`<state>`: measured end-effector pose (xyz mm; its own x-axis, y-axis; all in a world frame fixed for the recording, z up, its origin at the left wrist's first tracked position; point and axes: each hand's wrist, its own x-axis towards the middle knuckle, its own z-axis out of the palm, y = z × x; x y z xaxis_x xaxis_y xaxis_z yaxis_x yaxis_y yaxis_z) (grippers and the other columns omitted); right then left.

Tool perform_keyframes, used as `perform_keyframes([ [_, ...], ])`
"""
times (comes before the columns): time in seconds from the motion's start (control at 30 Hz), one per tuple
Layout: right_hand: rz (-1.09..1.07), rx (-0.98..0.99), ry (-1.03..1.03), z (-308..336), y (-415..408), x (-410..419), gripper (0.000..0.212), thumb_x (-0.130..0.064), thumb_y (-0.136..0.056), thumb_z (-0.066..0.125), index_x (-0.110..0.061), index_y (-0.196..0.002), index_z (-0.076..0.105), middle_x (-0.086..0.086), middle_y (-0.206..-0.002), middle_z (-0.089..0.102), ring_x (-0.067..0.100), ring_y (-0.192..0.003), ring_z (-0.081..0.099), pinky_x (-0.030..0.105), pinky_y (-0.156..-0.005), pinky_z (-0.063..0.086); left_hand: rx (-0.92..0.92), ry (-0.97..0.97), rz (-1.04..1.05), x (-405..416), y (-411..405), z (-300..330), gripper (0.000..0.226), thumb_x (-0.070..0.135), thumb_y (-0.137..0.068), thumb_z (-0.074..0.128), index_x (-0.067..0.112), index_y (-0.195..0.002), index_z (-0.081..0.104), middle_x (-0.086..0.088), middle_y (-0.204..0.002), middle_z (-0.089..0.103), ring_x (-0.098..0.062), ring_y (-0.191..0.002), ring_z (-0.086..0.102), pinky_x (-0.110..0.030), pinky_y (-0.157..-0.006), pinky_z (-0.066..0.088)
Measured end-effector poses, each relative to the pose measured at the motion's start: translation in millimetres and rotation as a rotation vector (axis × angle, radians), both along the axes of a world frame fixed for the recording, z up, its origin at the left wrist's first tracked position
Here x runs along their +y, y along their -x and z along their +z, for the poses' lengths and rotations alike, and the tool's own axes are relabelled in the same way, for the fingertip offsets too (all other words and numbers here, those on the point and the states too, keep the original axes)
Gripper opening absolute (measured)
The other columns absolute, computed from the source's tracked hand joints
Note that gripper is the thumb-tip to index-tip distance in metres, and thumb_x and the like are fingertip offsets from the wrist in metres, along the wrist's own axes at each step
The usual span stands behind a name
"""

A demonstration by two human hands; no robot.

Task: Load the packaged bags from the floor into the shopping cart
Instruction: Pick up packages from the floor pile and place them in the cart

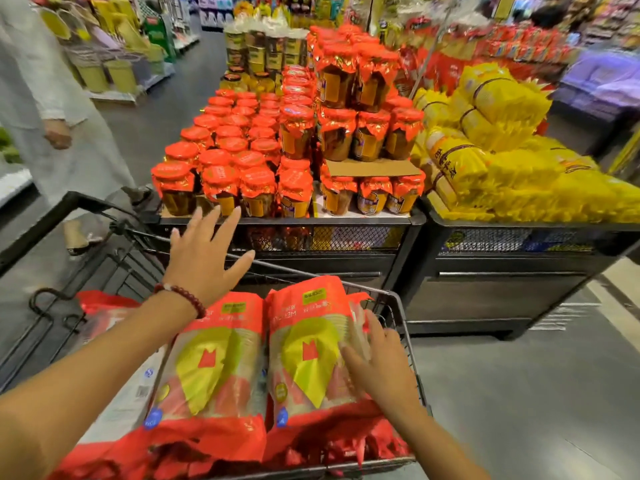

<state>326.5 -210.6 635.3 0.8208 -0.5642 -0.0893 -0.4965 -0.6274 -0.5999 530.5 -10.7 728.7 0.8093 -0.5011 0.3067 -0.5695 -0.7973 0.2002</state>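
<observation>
Black wire shopping cart (403, 317) holds two glossy plastic bags lying flat side by side, red with yellow-green labels: the left bag (214, 368) and the right bag (311, 344). Right hand (381, 365) lies flat on the right bag's edge, fingers spread. Left hand (204, 254) is above the cart, open, touching nothing.

Red-capped jars (291, 147) crowd a black display stand (398, 268); yellow packets (498, 161) fill the neighbouring bin. A white-robed person (52, 98) stands left.
</observation>
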Motion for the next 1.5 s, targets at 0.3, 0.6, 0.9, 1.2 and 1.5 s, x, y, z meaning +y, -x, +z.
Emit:
perform_keyframes([
  [0.3, -0.316, -0.034, 0.687, 60.3, 147.8, -142.0, 0.072, -0.040, -0.075, 0.076, -0.009, -0.135, 0.052, 0.027, -0.138, 0.049, 0.046, -0.125, 0.048, 0.058, -0.092, 0.048, -0.210, -0.153, -0.452, -169.2, 83.3, 36.2, 0.076, 0.068, -0.081, 0.028, 0.033, -0.147, 0.016, -0.015, -0.155, 0.018, -0.039, -0.142, 0.011, -0.068, -0.105, 0.011],
  [0.6, -0.740, 0.151, 0.774, 60.7, 443.6, -175.9, 0.064, -0.048, -0.085, 0.055, -0.010, -0.137, 0.049, 0.025, -0.139, 0.046, 0.044, -0.128, 0.044, 0.060, -0.094, 0.044, -0.267, -0.182, -0.920, -328.6, 306.2, 23.7, 0.078, 0.070, -0.079, 0.022, 0.031, -0.147, 0.017, -0.020, -0.152, 0.024, -0.044, -0.139, 0.019, -0.071, -0.101, 0.017],
  [0.9, -1.091, 0.433, 0.751, 48.5, 700.5, -137.2, 0.068, -0.050, -0.085, 0.049, -0.012, -0.141, 0.045, 0.023, -0.144, 0.043, 0.042, -0.132, 0.040, 0.063, -0.094, 0.040, -0.317, -0.183, -1.356, -423.8, 572.2, -15.4, 0.076, 0.069, -0.083, 0.026, 0.037, -0.146, -0.002, -0.016, -0.157, 0.006, -0.037, -0.144, 0.002, -0.065, -0.108, 0.005],
  [1.2, -1.317, 0.577, 0.580, -26.5, 836.4, -154.7, 0.067, -0.048, -0.086, 0.055, -0.010, -0.140, 0.045, 0.023, -0.144, 0.043, 0.043, -0.133, 0.039, 0.061, -0.095, 0.041, -0.355, -0.298, -1.623, -519.7, 755.1, -88.6, 0.077, 0.067, -0.083, 0.031, 0.036, -0.147, 0.001, -0.014, -0.157, 0.002, -0.036, -0.144, -0.003, -0.064, -0.108, 0.001],
  [1.5, -1.409, 0.602, 0.355, -201.9, 920.7, -270.6, 0.073, -0.054, -0.081, 0.035, -0.010, -0.136, 0.050, 0.025, -0.140, 0.047, 0.045, -0.126, 0.046, 0.058, -0.091, 0.046, -0.376, -0.548, -1.707, -666.3, 870.3, -263.6, 0.080, 0.070, -0.082, 0.021, 0.035, -0.146, -0.012, -0.012, -0.158, -0.001, -0.033, -0.144, -0.006, -0.061, -0.110, 0.001],
])
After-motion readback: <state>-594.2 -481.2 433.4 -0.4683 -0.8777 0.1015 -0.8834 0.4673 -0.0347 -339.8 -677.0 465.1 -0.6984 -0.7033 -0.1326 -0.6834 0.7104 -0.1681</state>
